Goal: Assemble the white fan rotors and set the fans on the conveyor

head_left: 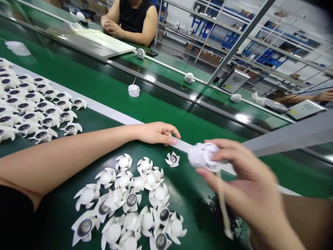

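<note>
My right hand (249,180) grips a white round plastic fan motor housing (200,156) between thumb and fingers, slightly blurred. A pale cable (223,205) with a small plug hangs from it. My left hand (158,133) rests over the grey table strip, fingers loosely bent and apart, with nothing visible in them. Just below its fingertips lies a single small white fan impeller (172,159), its dark hub facing up. Nearer to me is a loose heap of white fan impellers (123,180), some hub side up, others turned over.
More impellers stand in rows (28,116) at the left. Beyond the strip, a green conveyor belt (104,93) carries another white housing (134,90). Across it sits a person (136,21) near a white board (109,43). A grey metal post (293,133) slants in at right.
</note>
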The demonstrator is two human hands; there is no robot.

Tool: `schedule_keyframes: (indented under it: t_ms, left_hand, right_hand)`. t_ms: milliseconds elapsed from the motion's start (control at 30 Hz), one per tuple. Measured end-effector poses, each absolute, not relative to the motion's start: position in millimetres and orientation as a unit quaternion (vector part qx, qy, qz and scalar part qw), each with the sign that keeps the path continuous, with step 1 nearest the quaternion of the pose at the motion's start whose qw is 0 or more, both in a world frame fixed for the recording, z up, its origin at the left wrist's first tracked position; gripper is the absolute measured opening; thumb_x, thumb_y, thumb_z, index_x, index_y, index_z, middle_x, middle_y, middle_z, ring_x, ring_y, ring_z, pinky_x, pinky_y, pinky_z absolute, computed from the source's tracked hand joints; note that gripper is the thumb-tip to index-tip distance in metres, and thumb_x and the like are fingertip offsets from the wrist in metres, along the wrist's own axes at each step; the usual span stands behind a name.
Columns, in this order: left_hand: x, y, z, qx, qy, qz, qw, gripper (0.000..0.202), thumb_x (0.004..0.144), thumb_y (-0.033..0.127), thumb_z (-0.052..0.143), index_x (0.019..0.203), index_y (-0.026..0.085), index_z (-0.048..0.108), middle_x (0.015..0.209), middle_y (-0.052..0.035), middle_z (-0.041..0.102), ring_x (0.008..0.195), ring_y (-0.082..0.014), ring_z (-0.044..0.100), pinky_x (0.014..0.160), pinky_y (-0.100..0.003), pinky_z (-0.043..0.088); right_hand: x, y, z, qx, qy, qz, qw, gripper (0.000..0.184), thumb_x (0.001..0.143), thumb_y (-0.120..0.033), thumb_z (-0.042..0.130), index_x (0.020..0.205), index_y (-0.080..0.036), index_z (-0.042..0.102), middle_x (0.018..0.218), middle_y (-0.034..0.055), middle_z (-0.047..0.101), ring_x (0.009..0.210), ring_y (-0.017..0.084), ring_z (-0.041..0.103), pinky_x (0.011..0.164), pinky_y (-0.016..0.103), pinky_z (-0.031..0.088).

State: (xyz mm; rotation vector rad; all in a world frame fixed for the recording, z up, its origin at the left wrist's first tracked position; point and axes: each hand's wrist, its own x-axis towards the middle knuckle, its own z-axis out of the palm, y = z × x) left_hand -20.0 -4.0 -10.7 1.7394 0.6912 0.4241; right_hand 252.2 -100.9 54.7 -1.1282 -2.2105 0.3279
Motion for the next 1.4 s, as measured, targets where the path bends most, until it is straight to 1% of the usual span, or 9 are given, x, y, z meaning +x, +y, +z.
schedule_keyframes:
  t_ms: [100, 267, 467, 667, 833, 967, 1133, 1233, 1400]
  left_hand:
    - [-22, -2, -11, 0.742, 0.288, 0.190, 0.574, 0.042, 0.093, 0.049, 0.059, 0.117, 0.015, 0.059, 0.079, 0.0022, 0.059, 0.073, -0.0102, 0.054, 0.069, -0.024, 0.042]
    - [-19, -9, -9, 0.746, 0.284, 0.151, 0.584, 0.049, 0.077, 0.046, 0.078, 0.114, 0.018, 0.061, 0.074, 0.0051, 0.057, 0.063, -0.0088, 0.052, 0.061, -0.023, 0.039]
    - [-16, -9, -3, 0.748, 0.349, 0.111, 0.553, 0.042, 0.077, 0.040, 0.076, 0.108, 0.017, 0.063, 0.074, 0.0034, 0.063, 0.064, -0.0107, 0.057, 0.056, -0.023, 0.038]
    - [-16, -11, 0, 0.738, 0.385, 0.107, 0.543, 0.039, 0.074, 0.041, 0.077, 0.104, 0.019, 0.064, 0.073, 0.0047, 0.063, 0.061, -0.0106, 0.056, 0.057, -0.022, 0.038]
    - [-15, -12, 2, 0.735, 0.413, 0.099, 0.529, 0.043, 0.071, 0.043, 0.079, 0.103, 0.020, 0.063, 0.070, 0.0052, 0.061, 0.060, -0.0108, 0.054, 0.055, -0.022, 0.037]
    - [-15, -17, 6, 0.737, 0.444, 0.089, 0.501, 0.045, 0.071, 0.048, 0.078, 0.104, 0.021, 0.062, 0.074, 0.0048, 0.061, 0.061, -0.0108, 0.053, 0.056, -0.022, 0.038]
    - [-10, -25, 7, 0.746, 0.468, 0.091, 0.465, 0.042, 0.076, 0.049, 0.072, 0.103, 0.021, 0.061, 0.077, 0.0033, 0.063, 0.062, -0.0112, 0.053, 0.055, -0.022, 0.037]
    - [-12, -24, 9, 0.753, 0.459, 0.074, 0.466, 0.045, 0.077, 0.051, 0.071, 0.107, 0.020, 0.060, 0.080, 0.0024, 0.065, 0.065, -0.0120, 0.055, 0.057, -0.022, 0.039]
    - [-32, -22, 31, 0.813, 0.355, -0.046, 0.459, 0.064, 0.069, 0.052, 0.078, 0.122, 0.021, 0.058, 0.094, -0.0002, 0.069, 0.079, -0.0151, 0.062, 0.065, -0.022, 0.043]
  right_hand:
    - [225, -90, 29, -0.372, -0.863, 0.187, 0.288, 0.018, 0.081, -0.030, 0.078, 0.093, -0.024, 0.066, 0.119, 0.0074, 0.067, 0.109, 0.022, 0.065, 0.093, 0.037, 0.053]
    - [222, -83, 4, -0.370, -0.891, 0.145, 0.218, 0.015, 0.086, -0.021, 0.071, 0.101, -0.022, 0.073, 0.123, 0.0097, 0.067, 0.113, 0.024, 0.064, 0.095, 0.040, 0.053]
    - [222, -80, 1, -0.392, -0.871, 0.175, 0.240, 0.015, 0.084, -0.021, 0.074, 0.099, -0.021, 0.077, 0.115, 0.0079, 0.072, 0.106, 0.021, 0.069, 0.094, 0.035, 0.056]
    - [218, -80, -8, -0.390, -0.865, 0.148, 0.279, 0.015, 0.079, -0.019, 0.079, 0.094, -0.020, 0.079, 0.110, 0.0074, 0.072, 0.095, 0.020, 0.071, 0.083, 0.032, 0.059]
    - [218, -80, -10, -0.391, -0.852, 0.199, 0.285, 0.016, 0.077, -0.022, 0.082, 0.092, -0.018, 0.079, 0.107, 0.0075, 0.071, 0.060, 0.010, 0.063, 0.059, 0.026, 0.056]
    - [217, -82, -12, -0.402, -0.853, 0.147, 0.299, 0.014, 0.078, -0.020, 0.080, 0.092, -0.017, 0.079, 0.106, 0.0090, 0.071, 0.070, 0.015, 0.067, 0.065, 0.030, 0.057]
    - [219, -78, -15, -0.399, -0.825, 0.269, 0.297, 0.017, 0.074, -0.021, 0.083, 0.090, -0.018, 0.079, 0.105, 0.0071, 0.070, 0.059, 0.008, 0.061, 0.059, 0.025, 0.055]
    - [219, -81, -11, -0.415, -0.826, 0.248, 0.290, 0.015, 0.078, -0.020, 0.079, 0.093, -0.017, 0.078, 0.108, 0.0081, 0.069, 0.062, 0.009, 0.061, 0.063, 0.026, 0.055]
    - [225, -85, 2, -0.364, -0.881, 0.251, 0.170, 0.013, 0.080, -0.025, 0.077, 0.093, -0.023, 0.077, 0.114, 0.0049, 0.068, 0.081, 0.015, 0.067, 0.075, 0.029, 0.057]
